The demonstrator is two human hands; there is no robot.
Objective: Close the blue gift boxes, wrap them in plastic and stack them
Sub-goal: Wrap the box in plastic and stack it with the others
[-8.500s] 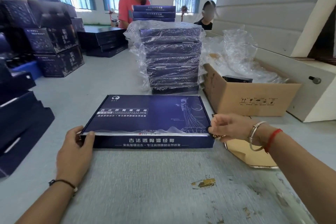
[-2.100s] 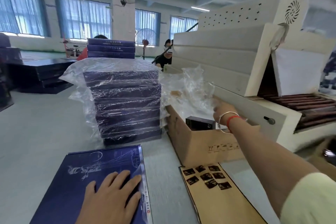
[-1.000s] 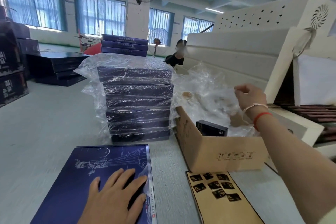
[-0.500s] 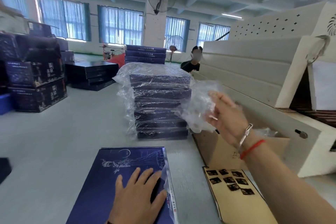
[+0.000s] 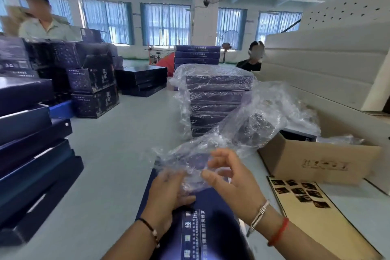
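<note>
Both hands work above the blue gift box (image 5: pixel 202 226), which lies closed on the table (image 5: pixel 118 154) at 6 o'clock. The left hand (image 5: pixel 168 192), palm down, grips the near end of the clear plastic bag (image 5: pixel 238 133). The right hand (image 5: pixel 230 181) pinches the same end between thumb and curled fingers. The bag trails toward 1 o'clock, across the wrapped stack (image 5: pixel 217 99) at 12 o'clock.

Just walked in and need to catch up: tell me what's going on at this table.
A person is packing blue gift boxes. Both hands, left hand and right hand, hold a clear plastic bag above a closed blue box lying on the table, which is not yet wrapped. Behind it stands a stack of wrapped boxes; a cardboard carton holding more plastic sits to the right.
</note>
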